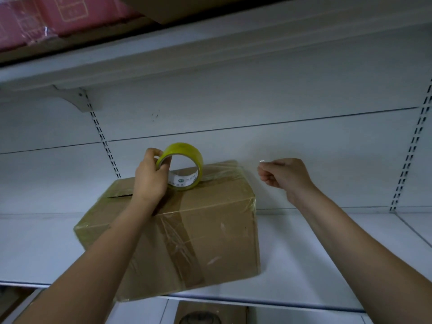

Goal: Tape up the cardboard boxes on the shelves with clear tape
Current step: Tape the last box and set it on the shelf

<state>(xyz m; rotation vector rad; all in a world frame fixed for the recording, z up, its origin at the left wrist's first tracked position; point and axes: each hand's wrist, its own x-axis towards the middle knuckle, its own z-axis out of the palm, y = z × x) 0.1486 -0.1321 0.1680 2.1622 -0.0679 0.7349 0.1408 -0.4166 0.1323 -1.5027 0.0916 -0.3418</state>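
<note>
One cardboard box (pixel 187 232) on the white shelf (pixel 327 253), one tape roll (pixel 184 166) upright on top — left hand (pixel 149 178) gripping its rim; right hand (pixel 286 175) raised beside the box, fingers (pixel 265 170) curled, pinching something small, unclear what.

Shelf right half: bare board (pixel 327 242) beside the box (pixel 187 230).
Left front corner: box overhangs the edge.
Overhead: upper shelf (pixel 210 50).
</note>
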